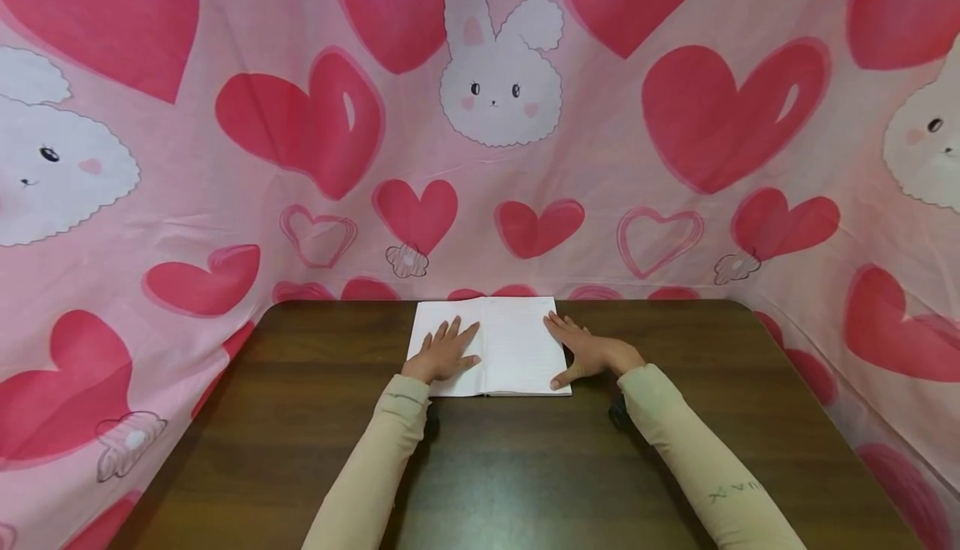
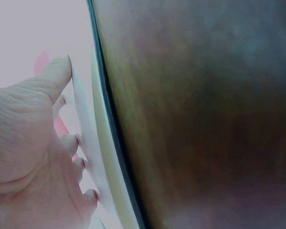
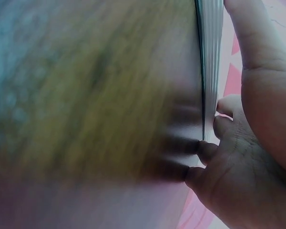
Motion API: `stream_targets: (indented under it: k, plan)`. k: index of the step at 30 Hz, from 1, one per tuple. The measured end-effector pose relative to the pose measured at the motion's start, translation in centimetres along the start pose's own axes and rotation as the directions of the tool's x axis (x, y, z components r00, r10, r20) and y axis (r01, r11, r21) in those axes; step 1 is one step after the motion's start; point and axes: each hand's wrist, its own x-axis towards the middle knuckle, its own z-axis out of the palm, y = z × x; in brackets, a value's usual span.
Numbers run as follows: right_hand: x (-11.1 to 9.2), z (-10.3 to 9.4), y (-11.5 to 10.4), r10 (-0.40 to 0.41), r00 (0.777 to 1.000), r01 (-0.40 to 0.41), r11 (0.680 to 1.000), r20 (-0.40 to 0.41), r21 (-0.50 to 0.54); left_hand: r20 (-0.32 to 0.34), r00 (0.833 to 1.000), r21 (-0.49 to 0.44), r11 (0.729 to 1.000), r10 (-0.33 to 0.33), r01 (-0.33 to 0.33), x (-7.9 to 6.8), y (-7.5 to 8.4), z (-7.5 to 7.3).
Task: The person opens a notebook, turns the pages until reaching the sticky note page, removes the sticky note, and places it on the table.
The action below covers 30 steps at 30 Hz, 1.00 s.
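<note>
An open notebook (image 1: 521, 350) with white pages lies flat at the far side of the table, its spine running away from me. My left hand (image 1: 444, 352) rests on the left page, fingers spread and straight; the left wrist view shows its fingertips touching the paper. Across the right page's outer edge lies my right hand (image 1: 588, 350), thumb and fingertips on the paper with the palm beyond the edge. In the right wrist view the page stack (image 3: 212, 57) shows edge-on beside the thumb, and some fingertips reach the tabletop.
The dark brown wooden table (image 1: 510, 467) spreads around the notebook. A pink cloth (image 1: 480, 167) printed with hearts and rabbits hangs behind it and along both sides. Dark objects (image 1: 619, 412) sit under the wrists, seemingly the wrist cameras.
</note>
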Motion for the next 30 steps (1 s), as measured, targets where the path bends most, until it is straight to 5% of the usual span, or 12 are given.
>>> stream_targets:
  k: [11, 16, 22, 30]
  plan:
    - [0.0, 0.0, 0.1, -0.005, 1.000, 0.005, 1.000, 0.011, 0.007, -0.069, 0.998, -0.005, 1.000, 0.016, -0.016, -0.4, 0.2, 0.2]
    - [0.0, -0.1, 0.1, 0.009, 1.000, -0.009, 1.000, 0.013, -0.001, -0.138, 0.986, 0.008, 0.995, 0.099, -0.099, -0.6, 0.8, 0.1]
    - [0.0, -0.1, 0.2, 0.007, 1.000, -0.007, 1.000, 0.007, 0.003, -0.228, 0.949, -0.007, 0.974, 0.220, -0.227, -0.8, 1.4, 0.3]
    - [0.0, 0.0, 0.1, 0.009, 1.000, -0.009, 1.000, 0.001, 0.005, -0.308, 0.870, 0.099, 0.922, 0.386, -0.374, -1.7, 2.9, 0.5]
